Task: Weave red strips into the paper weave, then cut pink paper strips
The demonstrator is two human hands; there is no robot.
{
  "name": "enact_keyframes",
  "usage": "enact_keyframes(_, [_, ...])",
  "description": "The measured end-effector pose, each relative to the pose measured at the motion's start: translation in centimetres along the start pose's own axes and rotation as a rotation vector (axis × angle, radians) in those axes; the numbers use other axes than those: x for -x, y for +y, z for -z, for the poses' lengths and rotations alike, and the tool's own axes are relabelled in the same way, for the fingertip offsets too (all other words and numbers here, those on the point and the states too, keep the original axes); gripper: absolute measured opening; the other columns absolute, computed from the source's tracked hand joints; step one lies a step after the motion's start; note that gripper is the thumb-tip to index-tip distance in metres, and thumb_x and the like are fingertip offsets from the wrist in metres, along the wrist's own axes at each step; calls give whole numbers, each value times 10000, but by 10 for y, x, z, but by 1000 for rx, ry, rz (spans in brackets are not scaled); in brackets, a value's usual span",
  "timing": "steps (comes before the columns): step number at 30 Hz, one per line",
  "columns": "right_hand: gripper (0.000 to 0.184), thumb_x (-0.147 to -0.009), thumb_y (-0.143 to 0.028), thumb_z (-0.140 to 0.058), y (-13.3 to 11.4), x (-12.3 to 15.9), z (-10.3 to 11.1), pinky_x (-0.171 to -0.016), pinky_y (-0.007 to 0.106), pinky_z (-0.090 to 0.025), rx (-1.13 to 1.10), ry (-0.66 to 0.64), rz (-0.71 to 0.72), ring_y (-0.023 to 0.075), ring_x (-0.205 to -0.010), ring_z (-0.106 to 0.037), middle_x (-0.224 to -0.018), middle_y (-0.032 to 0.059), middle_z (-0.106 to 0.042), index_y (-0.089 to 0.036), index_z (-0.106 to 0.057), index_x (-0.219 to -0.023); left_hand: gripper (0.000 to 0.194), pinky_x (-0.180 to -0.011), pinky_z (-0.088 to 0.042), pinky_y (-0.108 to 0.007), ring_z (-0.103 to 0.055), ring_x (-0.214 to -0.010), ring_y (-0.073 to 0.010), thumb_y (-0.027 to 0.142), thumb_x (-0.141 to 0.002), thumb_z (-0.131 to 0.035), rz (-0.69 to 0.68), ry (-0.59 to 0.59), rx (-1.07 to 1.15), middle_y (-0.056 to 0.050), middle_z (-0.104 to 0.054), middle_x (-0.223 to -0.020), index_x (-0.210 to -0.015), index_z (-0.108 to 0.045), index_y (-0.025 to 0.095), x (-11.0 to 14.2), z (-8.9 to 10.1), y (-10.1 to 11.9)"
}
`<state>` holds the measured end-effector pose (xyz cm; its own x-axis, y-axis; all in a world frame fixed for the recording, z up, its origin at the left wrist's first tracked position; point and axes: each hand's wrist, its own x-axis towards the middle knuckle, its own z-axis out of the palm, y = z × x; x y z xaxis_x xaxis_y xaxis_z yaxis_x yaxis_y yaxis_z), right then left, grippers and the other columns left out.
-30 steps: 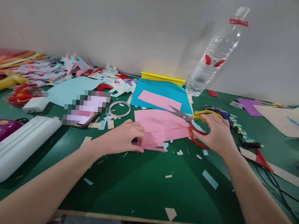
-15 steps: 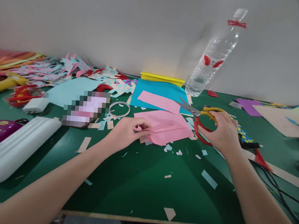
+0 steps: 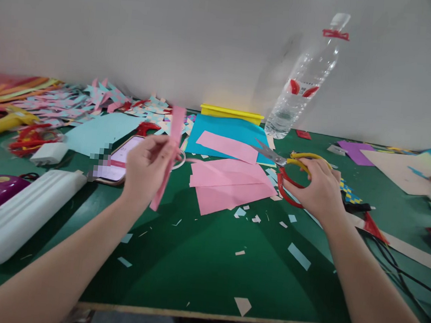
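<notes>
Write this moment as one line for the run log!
left hand: holds pink strip | right hand: holds scissors, blades slightly apart | green table: pink sheets between hands

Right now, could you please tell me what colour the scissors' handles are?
One loop is yellow, the other red; the head view shows both.

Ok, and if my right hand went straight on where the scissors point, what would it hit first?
Probably the pink rectangle lying on the blue sheet, which the scissors in your right hand point toward. Height is unclear, so the blades might pass above it.
</notes>
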<state>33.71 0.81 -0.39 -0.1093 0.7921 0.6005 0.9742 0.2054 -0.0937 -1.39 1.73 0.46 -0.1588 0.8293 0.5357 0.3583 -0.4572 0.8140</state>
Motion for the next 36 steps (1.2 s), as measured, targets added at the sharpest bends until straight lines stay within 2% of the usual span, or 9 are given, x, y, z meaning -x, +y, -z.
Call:
enact_keyframes(4, [456, -736, -467, -621, -1, 0, 0, -845, 464, -372, 12, -21, -2, 318, -938, -584, -1081, 117, -603, -220, -534, -1109, 228, -787, -520, -303, -641, -873, -173, 332, -894, -543, -103, -505, -199, -43, -691, -993, -1069, -621, 209, 15, -21, -4])
enact_keyframes(5, [451, -734, -464, -623, -1, 0, 0, -846, 462, -373, 13, -29, -5, 318, -946, -584, -1091, 118, -603, -218, -536, -1102, 276, -842, -501, -329, -623, -956, -186, 319, -902, -530, -151, -595, -243, -49, -673, -1071, -1153, -582, 215, 17, -25, -5])
enact_keyframes(7, [453, -734, -461, -622, 1, 0, 0, -858, 467, -369, 8, -61, -9, 322, -976, -580, -1120, 121, -599, -215, -533, -1105, 288, -924, -450, -379, -564, -1087, -210, 294, -926, -485, -255, -660, -336, -58, -630, -1179, -1195, -550, 217, 19, -28, -6])
enact_keyframes(9, [453, -750, -461, -601, 4, 0, 1, -872, 476, -361, -6, -122, 13, 332, -1035, -560, -1152, 126, -591, -216, -520, -1123, 240, -931, -429, -394, -553, -1093, -216, 295, -937, -461, -308, -649, -419, -61, -638, -1161, -1123, -585, 208, 18, -25, -7])
enact_keyframes(12, [463, -767, -483, -568, 8, 1, 2, -898, 494, -344, -25, -228, 78, 347, -1128, -506, -1173, 128, -576, -221, -498, -1143, 236, -862, -440, -381, -596, -975, -219, 376, -913, -506, -299, -659, -516, -55, -686, -1024, -995, -636, 197, 14, -16, -9])
enact_keyframes(15, [509, -736, -530, -586, 12, 3, 0, -903, 504, -344, -39, -321, 136, 345, -1117, -499, -1123, 114, -572, -230, -491, -1136, 262, -828, -432, -374, -609, -931, -224, 417, -879, -546, -277, -709, -565, -55, -696, -992, -982, -656, 203, 13, -11, -10])
enact_keyframes(19, [526, -717, -533, -606, 16, 3, -2, -918, 501, -357, -59, -421, 196, 321, -1079, -517, -1091, 93, -573, -240, -493, -1138, 224, -822, -425, -402, -636, -858, -230, 362, -856, -573, -217, -755, -598, -55, -714, -910, -976, -674, 202, 14, -13, -11])
enact_keyframes(29, [534, -717, -530, -626, 19, 1, 15, -967, 510, -362, -122, -522, 180, 314, -1123, -515, -1170, 92, -570, -248, -504, -1154, 199, -749, -501, -341, -679, -850, -218, 265, -867, -513, -106, -684, -416, -44, -730, -968, -933, -696, 221, 9, -9, -13])
enact_keyframes(36, [464, -716, -410, -643, -5, 2, 16, -1003, 500, -325, -227, -600, 293, 306, -1198, -470, -1221, 71, -560, -273, -524, -1143, 189, -724, -520, -335, -673, -852, -216, 269, -866, -524, -87, -716, -347, -48, -723, -981, -942, -689, 216, 12, -15, -10])
